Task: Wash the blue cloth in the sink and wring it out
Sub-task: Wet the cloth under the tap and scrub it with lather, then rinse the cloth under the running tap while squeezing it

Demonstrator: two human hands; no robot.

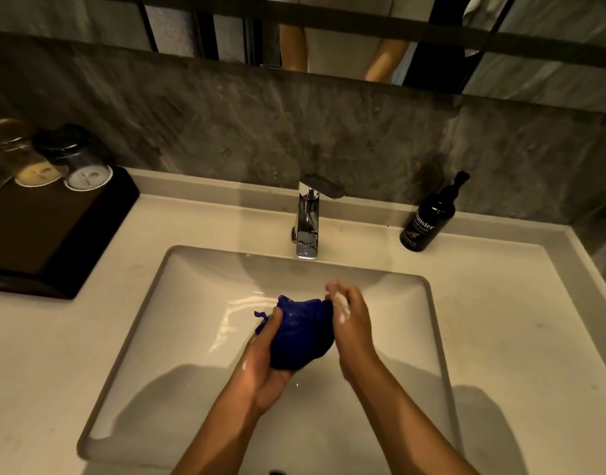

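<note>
**Both hands bunch the blue cloth over the basin**

Low and right of centre in the frame, the left hand [260,365] cups the blue cloth [300,332] from below and from the left, its thumb curled over the upper left of the bundle. The right hand [349,320] grips the cloth's right edge with bent fingers; white suds streak its back. The cloth is wadded into a rounded lump held between the two hands, above the sink [178,323] and clear of its floor. A small tail of fabric pokes out to the left of the thumb.

The left hand's fingers are hidden behind the cloth, and the right fingertips are blurred. Whether water runs from the tap [308,217] is hard to tell.

The tap stands at the upper centre, behind the basin. On the pale worktop [500,320], a dark pump bottle [432,217] stands at the upper right. At the upper left a black tray [48,231] carries two upturned glasses [54,162] with paper covers. A mirror [346,39] along the top edge reflects the person's arms and torso.
</note>
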